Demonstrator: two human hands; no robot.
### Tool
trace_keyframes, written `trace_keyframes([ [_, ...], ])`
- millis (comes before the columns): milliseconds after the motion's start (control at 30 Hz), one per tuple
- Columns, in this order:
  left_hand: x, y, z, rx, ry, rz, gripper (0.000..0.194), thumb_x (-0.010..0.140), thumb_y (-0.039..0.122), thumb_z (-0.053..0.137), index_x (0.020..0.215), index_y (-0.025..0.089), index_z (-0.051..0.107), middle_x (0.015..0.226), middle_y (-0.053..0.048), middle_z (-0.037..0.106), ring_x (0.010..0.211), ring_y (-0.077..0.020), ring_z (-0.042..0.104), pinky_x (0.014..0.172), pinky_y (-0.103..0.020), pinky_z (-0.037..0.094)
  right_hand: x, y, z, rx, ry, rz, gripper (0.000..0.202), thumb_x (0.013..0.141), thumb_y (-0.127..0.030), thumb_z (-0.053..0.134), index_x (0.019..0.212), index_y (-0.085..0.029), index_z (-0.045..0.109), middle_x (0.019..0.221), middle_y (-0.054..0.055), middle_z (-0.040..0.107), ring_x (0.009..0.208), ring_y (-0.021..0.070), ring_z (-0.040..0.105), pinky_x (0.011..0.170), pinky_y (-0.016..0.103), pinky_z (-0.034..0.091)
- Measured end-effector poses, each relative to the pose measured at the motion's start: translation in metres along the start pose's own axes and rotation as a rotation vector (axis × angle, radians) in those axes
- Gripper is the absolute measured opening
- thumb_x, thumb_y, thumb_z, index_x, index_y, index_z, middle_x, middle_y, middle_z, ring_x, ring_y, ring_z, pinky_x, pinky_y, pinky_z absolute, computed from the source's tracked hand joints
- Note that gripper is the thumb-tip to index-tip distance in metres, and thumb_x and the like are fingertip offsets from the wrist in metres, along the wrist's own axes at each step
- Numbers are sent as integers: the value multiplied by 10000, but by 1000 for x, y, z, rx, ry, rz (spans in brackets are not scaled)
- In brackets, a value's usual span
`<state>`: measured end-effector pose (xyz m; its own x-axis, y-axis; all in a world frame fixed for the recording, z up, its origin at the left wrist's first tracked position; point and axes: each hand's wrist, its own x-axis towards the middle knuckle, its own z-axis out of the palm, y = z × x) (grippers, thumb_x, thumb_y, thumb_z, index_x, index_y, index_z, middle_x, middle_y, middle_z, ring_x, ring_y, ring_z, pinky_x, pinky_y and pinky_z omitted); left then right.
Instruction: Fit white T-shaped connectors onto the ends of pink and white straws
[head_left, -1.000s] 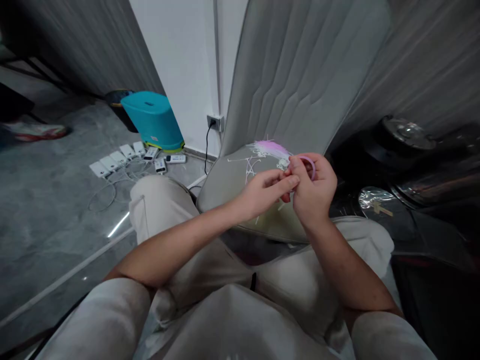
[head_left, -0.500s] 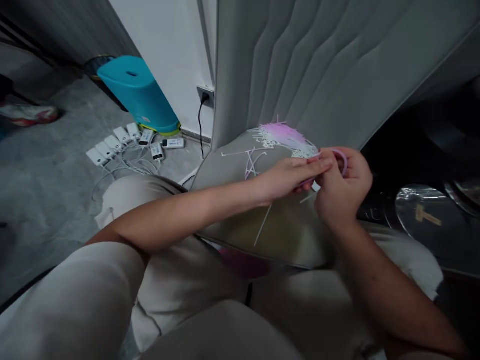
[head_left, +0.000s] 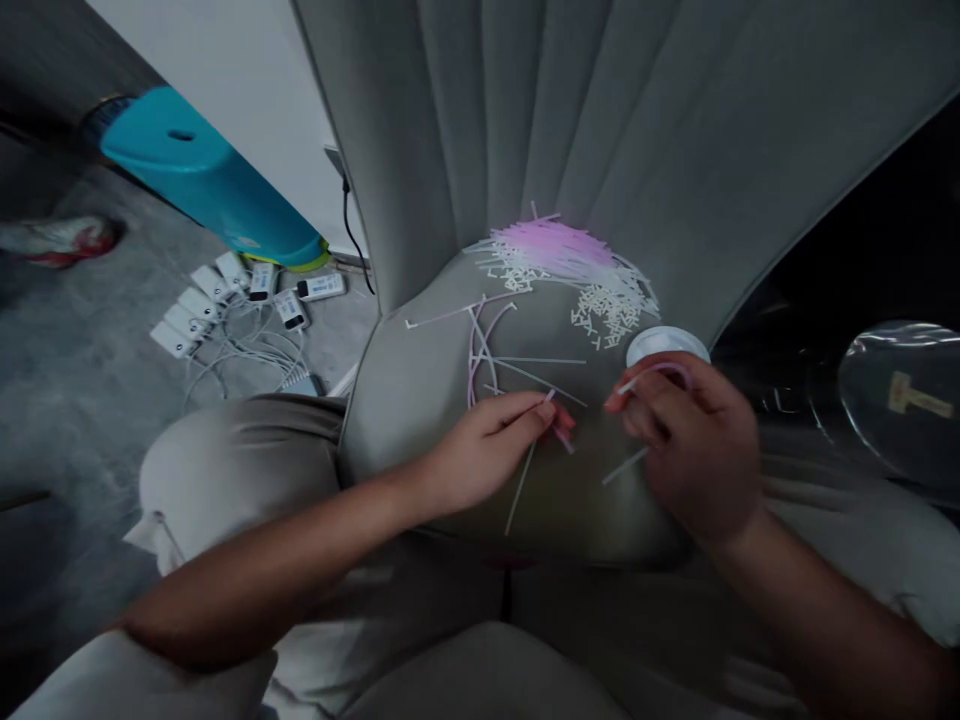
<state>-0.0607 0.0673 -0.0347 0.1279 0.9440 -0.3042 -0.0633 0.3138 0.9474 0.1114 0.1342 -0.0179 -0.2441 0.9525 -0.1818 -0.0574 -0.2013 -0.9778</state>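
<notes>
- Left hand point(head_left: 499, 440): thumb and fingers closed on a pink stick point(head_left: 564, 440), over the front part of the chair point(head_left: 420, 370) seat.
- Right hand point(head_left: 697, 445): gripping a curved strip point(head_left: 664, 368), pink, paler toward its tip; held just beside the white dish point(head_left: 667, 343). Hands apart from each other.
- Stick pile point(head_left: 555, 245): on the seat near the backrest, pink in the middle, whitish at the ends.
- Connectors point(head_left: 611, 312): small, white, clustered along the pile's near side.
- Joined sticks point(head_left: 480, 345): lying on the seat left of centre, some curved, crossing one another.
- Loose stick point(head_left: 519, 492): on the seat, close to the left hand; another point(head_left: 624, 467) by the right hand.
- Floor point(head_left: 67, 350), left: white boxes point(head_left: 191, 315) with cables point(head_left: 247, 360), near the blue bin point(head_left: 202, 180).
</notes>
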Motion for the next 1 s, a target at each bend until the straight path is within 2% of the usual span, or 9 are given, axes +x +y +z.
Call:
trace_keyframes([
  [67,-1,-6,-2,38,29,16,310,969,344,493,823,165,699,880,-40,716,901,-158,639,894,-290,478,-3,6,2,-31,-51,34,80,831,-306,748,776,-254,722,637,-20,717,418,68,332,425,256,234],
  [133,1,-14,-5,8,66,-28,318,963,348,480,818,164,694,758,-20,658,773,-145,604,774,-275,476,-4,12,5,-65,-91,54,97,834,-326,755,785,-248,725,681,-16,725,428,65,340,426,262,235],
  [233,6,-24,-10,-50,176,-128,320,958,364,488,927,157,730,590,40,470,572,-113,435,581,-249,362,-4,18,9,-96,-115,80,110,842,-341,755,795,-251,712,705,-23,712,438,61,346,433,270,255],
  [300,6,-27,-11,-45,234,-102,290,946,370,530,976,175,743,592,46,441,591,-116,420,602,-248,359,-3,19,10,-79,-129,95,79,837,-317,750,810,-260,703,690,-35,706,435,62,342,435,267,275],
  [367,4,-27,-10,-37,249,-34,244,933,384,577,955,196,730,641,31,493,682,-133,491,681,-253,413,-3,19,11,-52,-148,110,41,828,-278,737,822,-263,700,688,-41,713,444,68,370,435,256,299],
  [500,-3,-23,-6,-5,204,22,255,943,403,561,849,195,674,726,5,572,796,-147,565,738,-255,454,-4,19,12,-87,-179,106,37,818,-229,723,809,-260,705,712,-36,721,524,87,501,485,237,418],
  [667,-11,-20,-3,185,78,123,242,982,338,522,853,186,659,739,10,627,704,-112,558,665,-229,457,-5,18,14,-103,-153,22,83,767,-181,758,766,-257,724,775,-32,718,719,119,659,673,253,561],
  [767,-13,-19,-3,223,28,225,239,1009,315,512,881,184,665,771,0,680,702,-101,595,677,-216,488,-6,19,15,-91,-198,51,77,789,-186,744,764,-251,711,717,-44,679,684,116,650,677,257,569],
  [1000,-13,-20,-8,305,44,328,225,1004,275,569,844,173,689,771,-13,726,733,-96,660,703,-201,514,-9,18,16,-96,-230,70,77,807,-169,722,780,-217,669,662,-59,621,628,89,584,657,227,534],
])
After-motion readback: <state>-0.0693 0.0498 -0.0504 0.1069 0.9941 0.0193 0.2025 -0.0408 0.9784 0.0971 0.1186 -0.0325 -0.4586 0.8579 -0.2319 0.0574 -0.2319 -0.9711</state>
